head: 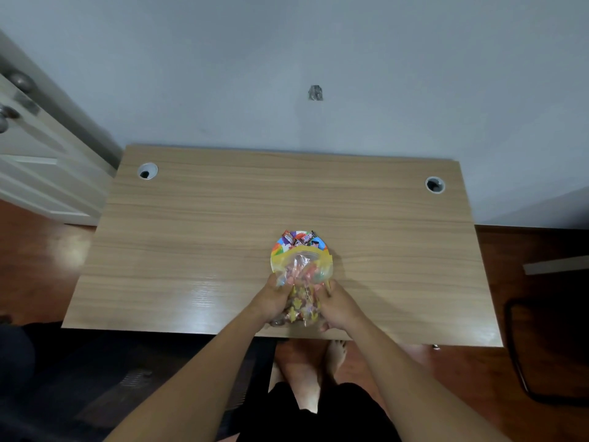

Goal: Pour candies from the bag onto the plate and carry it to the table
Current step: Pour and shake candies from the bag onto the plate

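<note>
A clear plastic candy bag (302, 282) with a yellow zip rim and star print is tipped forward, its open mouth over the colourful plate (276, 250). The plate lies on the wooden table (197, 224), near its front middle. Several wrapped candies (298, 238) lie on the plate's far side. My left hand (271, 298) grips the bag's left side. My right hand (339, 306) grips its right side and bottom. The bag hides the near half of the plate.
Two round cable holes sit in the table's far corners, left (147, 171) and right (435, 185). A pale wall stands behind the table. A white door (35, 161) is at the left, a dark chair frame (522, 355) at the right. My bare feet (318, 365) are under the front edge.
</note>
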### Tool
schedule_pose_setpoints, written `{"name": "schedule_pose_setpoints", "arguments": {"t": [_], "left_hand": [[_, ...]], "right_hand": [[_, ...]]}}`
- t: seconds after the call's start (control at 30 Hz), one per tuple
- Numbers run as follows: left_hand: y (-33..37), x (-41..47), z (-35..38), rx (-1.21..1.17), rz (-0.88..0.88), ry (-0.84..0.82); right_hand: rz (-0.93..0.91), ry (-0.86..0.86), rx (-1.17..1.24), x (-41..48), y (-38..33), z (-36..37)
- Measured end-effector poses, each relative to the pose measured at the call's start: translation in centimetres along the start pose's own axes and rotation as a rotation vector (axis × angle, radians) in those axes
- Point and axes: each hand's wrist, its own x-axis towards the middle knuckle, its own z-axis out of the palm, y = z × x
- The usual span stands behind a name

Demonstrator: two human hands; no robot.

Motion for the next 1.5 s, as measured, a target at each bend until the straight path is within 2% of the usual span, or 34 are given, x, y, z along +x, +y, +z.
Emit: {"name": "schedule_pose_setpoints", "arguments": {"t": [0.67,0.97,1.5], "left_hand": [[-1.2,-2.0,1.1,-0.093,0.122,0.05],[-1.5,-2.3,1.3,-0.131,0.024,-0.015],[-1.2,-0.9,1.6,-0.368,-0.044,0.072]], "right_hand": [[-0.099,0.045,-0.07,-1.8,0.7,0.0],[-0.127,0.038,-0.123,-2.2,0.6,-0.1],[-0.078,0.042,-0.03,-2.6,1.0,-0.7]]}}
